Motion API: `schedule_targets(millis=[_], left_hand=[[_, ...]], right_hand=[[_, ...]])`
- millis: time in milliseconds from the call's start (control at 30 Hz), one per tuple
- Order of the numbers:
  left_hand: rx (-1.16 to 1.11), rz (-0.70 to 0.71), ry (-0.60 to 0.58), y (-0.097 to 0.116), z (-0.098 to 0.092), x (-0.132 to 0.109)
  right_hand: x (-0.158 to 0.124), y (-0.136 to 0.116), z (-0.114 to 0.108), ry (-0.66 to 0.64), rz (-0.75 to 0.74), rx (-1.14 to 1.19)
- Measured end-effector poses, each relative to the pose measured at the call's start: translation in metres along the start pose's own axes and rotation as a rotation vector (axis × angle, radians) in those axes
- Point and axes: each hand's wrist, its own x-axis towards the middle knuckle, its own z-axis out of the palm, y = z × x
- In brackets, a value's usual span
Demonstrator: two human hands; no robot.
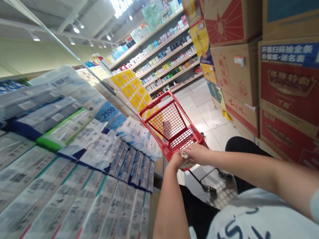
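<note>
A small red wire shopping cart (168, 126) stands in the aisle in front of me, its basket empty. My left hand (176, 160) and my right hand (197, 153) are both closed on the cart's handle at its near edge, side by side and touching. A ring shows between the two hands. My arms reach forward over my white printed shirt and dark trousers.
Stacked plastic-wrapped tissue packs (64, 160) fill the display on the left, close beside the cart. Tall stacks of cardboard boxes (275, 79) line the right side. The tiled floor (202, 109) runs ahead to product shelves (165, 59) at the far end.
</note>
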Motion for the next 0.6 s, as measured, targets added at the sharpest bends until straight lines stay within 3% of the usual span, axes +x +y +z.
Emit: schedule_targets(millis=[200,367,500,600], left_hand=[[0.046,-0.005,0.058,-0.010,0.007,0.008],[0.161,-0.031,0.083,-0.011,0.009,0.012],[0.268,-0.053,0.091,-0.009,0.007,0.008],[0.373,-0.078,0.098,-0.004,0.005,0.003]], right_hand=[[-0.010,0.031,-0.009,-0.110,-0.089,-0.067],[-0.005,0.030,-0.021,-0.111,-0.172,-0.186],[-0.002,0.037,-0.029,-0.240,-0.088,-0.110],[-0.005,0.044,-0.029,-0.208,-0.081,-0.046]])
